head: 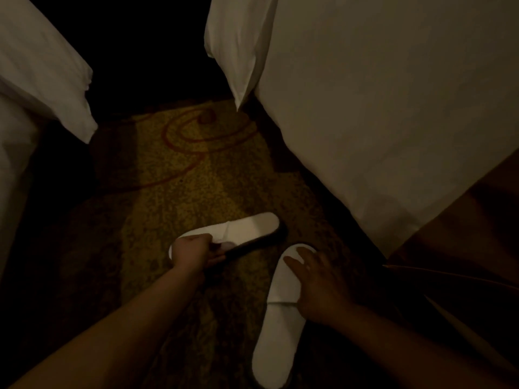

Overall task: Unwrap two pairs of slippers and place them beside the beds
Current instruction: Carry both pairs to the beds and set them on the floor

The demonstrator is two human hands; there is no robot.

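Observation:
Two white slippers are on the patterned carpet between two beds. My left hand [193, 252] grips one slipper [247, 228] by its heel end, its dark sole edge tilted up, toe pointing right toward the bed. The other slipper [278, 327] lies flat, lengthwise, beside the right bed [379, 108]. My right hand [317, 282] rests on its toe part with fingers spread. No wrapper is visible.
A second bed with white linen [33, 88] stands at the left. The yellow-brown carpet [179, 169] with a red swirl runs between the beds. A brown bed runner or skirt [463, 234] hangs at the right. The room is dim.

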